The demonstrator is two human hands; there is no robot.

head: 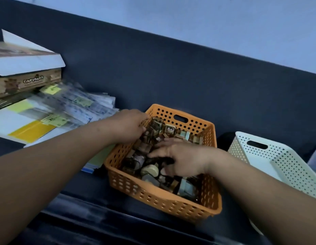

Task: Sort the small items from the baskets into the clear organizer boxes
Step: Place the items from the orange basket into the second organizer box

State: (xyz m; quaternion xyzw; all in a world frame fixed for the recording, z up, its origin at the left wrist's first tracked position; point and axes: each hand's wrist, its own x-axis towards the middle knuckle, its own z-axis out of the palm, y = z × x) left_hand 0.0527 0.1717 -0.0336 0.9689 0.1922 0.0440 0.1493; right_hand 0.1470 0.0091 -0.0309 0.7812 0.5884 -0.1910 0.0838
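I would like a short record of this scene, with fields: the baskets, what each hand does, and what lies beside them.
orange basket: centre, filled with small items
left hand: at the basket's far left corner, fingers curled over the small items; a firm grip is not certain
right hand: inside the basket, fingers spread on the small items
white basket: right of the orange basket, apart from it; inside hidden
papers: pile to the left
organizer boxes: not in view

Orange basket (164, 202), perforated holes. White basket (284, 167), dotted holes. Dark navy surface (171, 71). Yellow-white papers (30, 128). Brown-gold small items (169, 129).
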